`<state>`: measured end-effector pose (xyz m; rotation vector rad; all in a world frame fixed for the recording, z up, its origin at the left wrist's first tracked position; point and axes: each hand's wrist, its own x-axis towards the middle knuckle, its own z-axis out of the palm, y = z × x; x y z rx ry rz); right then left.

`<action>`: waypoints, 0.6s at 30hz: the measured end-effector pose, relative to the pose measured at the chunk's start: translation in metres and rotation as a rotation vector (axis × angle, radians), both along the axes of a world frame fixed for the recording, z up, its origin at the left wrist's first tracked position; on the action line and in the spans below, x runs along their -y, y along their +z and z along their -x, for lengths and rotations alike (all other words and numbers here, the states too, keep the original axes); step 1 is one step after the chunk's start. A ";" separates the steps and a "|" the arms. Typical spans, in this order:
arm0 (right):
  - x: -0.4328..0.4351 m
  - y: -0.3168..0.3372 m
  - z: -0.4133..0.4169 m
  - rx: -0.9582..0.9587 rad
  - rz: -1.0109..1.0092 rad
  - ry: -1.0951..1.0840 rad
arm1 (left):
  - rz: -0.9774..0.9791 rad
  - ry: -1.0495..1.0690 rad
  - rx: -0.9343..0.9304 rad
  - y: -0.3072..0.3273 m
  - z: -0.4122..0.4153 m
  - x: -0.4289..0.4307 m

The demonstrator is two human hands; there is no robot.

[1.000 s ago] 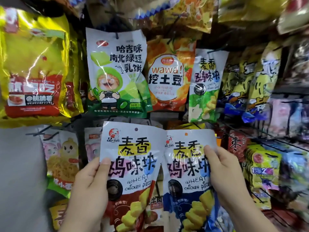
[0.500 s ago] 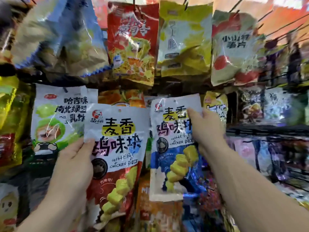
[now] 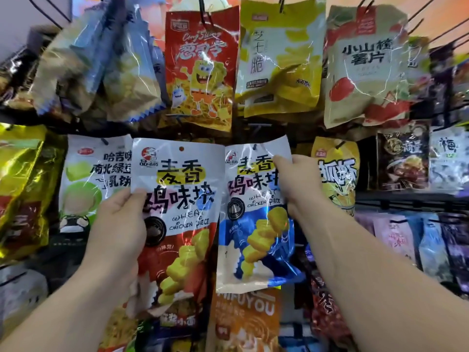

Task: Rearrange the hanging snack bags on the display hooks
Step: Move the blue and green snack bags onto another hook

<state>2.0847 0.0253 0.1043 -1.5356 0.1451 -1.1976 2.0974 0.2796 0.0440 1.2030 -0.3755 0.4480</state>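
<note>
Snack bags are held one per hand in front of the middle row of the display rack. Left hand [image 3: 119, 224] grips the red chicken-piece bag [image 3: 177, 224] by its left edge. Right hand [image 3: 297, 184] pinches the blue chicken-piece bag [image 3: 253, 224] near its top right corner. Step in hand, as judged: rehanging. Next move: align the blue bag's hang hole with a free hook; that hook is not clearly visible.

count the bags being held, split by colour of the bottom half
red-bottomed bag, in the left hand: 1
blue-bottomed bag, in the right hand: 1
total: 2
</note>
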 end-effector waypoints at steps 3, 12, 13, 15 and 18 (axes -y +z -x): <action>0.000 0.000 -0.003 -0.033 -0.013 -0.031 | -0.018 0.010 0.015 0.004 0.009 0.002; -0.015 -0.023 -0.002 0.047 0.378 -0.336 | 0.017 -0.013 -0.005 -0.007 0.018 -0.004; -0.018 -0.031 0.000 0.098 0.513 -0.433 | 0.013 0.005 -0.010 -0.007 0.023 -0.004; -0.020 -0.047 -0.002 0.134 0.843 -0.631 | 0.017 0.020 -0.011 -0.008 0.025 -0.004; -0.018 -0.061 -0.014 -0.044 1.226 -0.674 | 0.030 0.005 -0.038 -0.012 0.021 -0.005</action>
